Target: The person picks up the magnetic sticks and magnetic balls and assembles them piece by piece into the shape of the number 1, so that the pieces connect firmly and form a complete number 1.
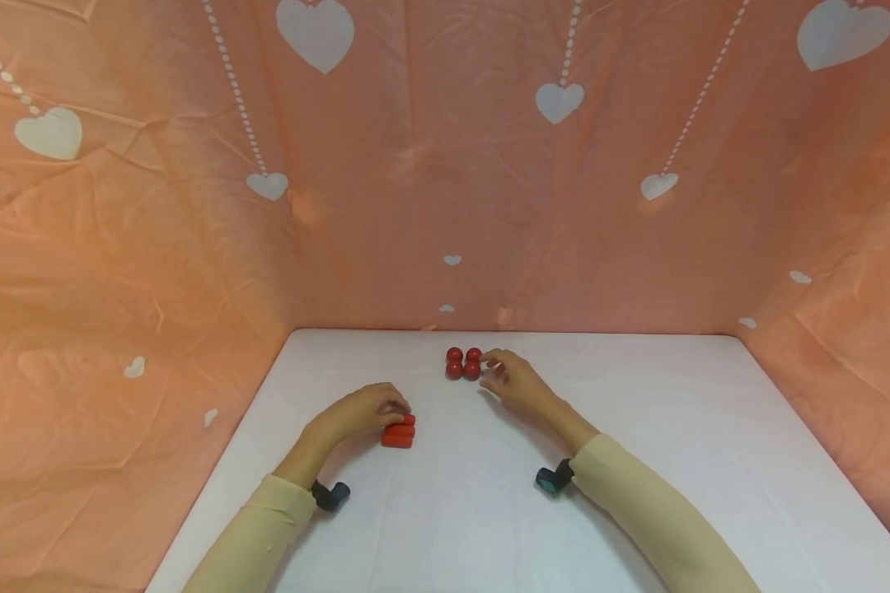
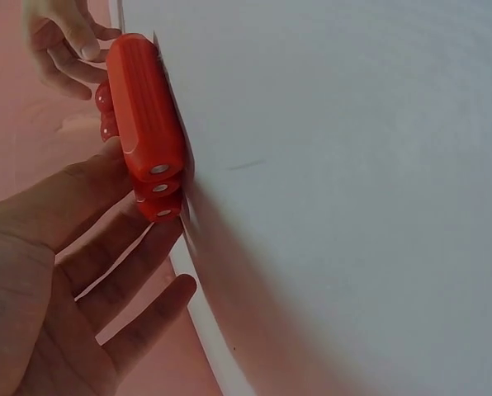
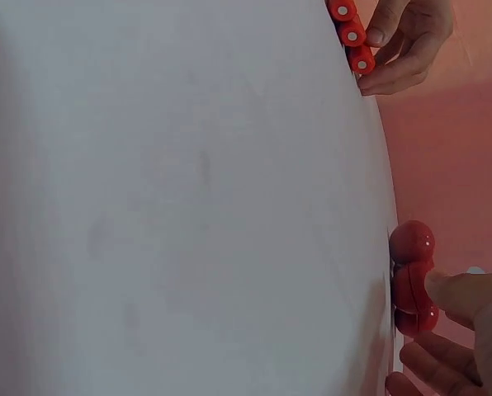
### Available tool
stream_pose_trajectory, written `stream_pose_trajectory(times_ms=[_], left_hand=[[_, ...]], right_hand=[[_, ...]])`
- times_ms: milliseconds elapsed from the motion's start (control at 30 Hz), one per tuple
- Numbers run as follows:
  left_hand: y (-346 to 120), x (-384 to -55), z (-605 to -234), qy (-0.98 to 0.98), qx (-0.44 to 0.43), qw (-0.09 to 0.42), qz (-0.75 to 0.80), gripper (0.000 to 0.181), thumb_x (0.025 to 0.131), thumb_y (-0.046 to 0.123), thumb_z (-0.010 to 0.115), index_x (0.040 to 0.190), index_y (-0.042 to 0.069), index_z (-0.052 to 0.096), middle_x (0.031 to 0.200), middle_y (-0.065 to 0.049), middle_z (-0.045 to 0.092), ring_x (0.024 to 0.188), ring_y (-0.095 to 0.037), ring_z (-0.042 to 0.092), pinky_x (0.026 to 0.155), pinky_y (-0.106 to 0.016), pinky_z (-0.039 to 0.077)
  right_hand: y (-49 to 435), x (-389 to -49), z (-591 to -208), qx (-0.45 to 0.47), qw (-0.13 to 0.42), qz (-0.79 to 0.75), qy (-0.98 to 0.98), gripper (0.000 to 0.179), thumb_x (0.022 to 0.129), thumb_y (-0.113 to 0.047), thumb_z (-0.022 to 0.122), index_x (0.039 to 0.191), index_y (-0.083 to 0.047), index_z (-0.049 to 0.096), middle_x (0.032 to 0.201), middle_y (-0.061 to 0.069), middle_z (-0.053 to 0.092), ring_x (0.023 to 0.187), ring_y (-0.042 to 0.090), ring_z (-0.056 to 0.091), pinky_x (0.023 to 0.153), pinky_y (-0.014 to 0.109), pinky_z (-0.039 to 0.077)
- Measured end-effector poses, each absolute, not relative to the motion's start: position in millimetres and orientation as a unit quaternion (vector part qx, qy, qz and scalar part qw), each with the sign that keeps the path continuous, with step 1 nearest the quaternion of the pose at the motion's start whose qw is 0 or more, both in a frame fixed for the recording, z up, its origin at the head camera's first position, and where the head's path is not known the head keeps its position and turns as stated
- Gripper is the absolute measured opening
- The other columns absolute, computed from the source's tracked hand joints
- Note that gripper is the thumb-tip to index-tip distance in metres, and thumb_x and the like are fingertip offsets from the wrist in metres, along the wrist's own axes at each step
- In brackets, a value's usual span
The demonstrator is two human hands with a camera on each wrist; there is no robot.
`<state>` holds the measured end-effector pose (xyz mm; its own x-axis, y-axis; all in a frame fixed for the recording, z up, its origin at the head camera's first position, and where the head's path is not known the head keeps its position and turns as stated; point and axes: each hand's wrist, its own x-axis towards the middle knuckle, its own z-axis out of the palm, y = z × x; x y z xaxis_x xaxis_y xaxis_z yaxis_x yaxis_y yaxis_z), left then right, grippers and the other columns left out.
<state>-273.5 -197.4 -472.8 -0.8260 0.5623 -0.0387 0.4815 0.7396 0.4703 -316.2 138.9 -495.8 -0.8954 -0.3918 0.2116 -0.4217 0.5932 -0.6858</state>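
Observation:
My left hand (image 1: 367, 409) is at three short red rods (image 1: 398, 435) lying side by side, each with a round metallic spot at the end that faces the left wrist camera. Its thumb and fingers pinch the farthest rod (image 3: 361, 63). Several glossy red balls (image 1: 454, 370) sit in a tight block farther back on the table. Beside them, on the right, is my right hand (image 1: 517, 380), fingers spread and relaxed. In the right wrist view its thumb comes up against a ball (image 3: 411, 286) with a thin dark seam; whether it touches cannot be told.
Both hands work over a white table (image 1: 460, 511). Orange cloth (image 1: 482, 206) with white hearts hangs behind it and along both sides. A small dark camera (image 1: 331, 496) is strapped to the left wrist, and another camera (image 1: 554, 478) to the right.

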Motion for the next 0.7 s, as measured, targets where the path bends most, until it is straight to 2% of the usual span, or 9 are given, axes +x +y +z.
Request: stream_pose_trajectory(times_ms=[367, 700], left_hand=[[-196.7, -275.5, -475.1, 0.929, 0.28, 0.088, 0.226, 0.008, 0.101, 0.015, 0.076, 0.108, 0.014, 0.08, 0.107, 0.003, 0.072, 0.108, -0.022, 0.067, 0.103, -0.045, 0.055], [-195.3, -275.2, -475.5, 0.934, 0.272, 0.086, 0.216, 0.008, 0.101, 0.016, 0.077, 0.108, 0.014, 0.079, 0.108, 0.003, 0.071, 0.108, -0.021, 0.067, 0.104, -0.045, 0.055]], right_hand=[[130.0, -322.5, -499.1, 0.225, 0.025, 0.366, -0.903, 0.044, 0.1, -0.016, 0.077, 0.14, -0.005, 0.061, 0.127, 0.015, 0.069, 0.11, 0.029, 0.067, 0.1, 0.048, 0.055], [122.3, -322.0, -495.7, 0.219, 0.032, 0.348, -0.911, 0.041, 0.098, -0.014, 0.079, 0.136, -0.006, 0.065, 0.114, 0.011, 0.068, 0.098, 0.025, 0.062, 0.088, 0.042, 0.054]])
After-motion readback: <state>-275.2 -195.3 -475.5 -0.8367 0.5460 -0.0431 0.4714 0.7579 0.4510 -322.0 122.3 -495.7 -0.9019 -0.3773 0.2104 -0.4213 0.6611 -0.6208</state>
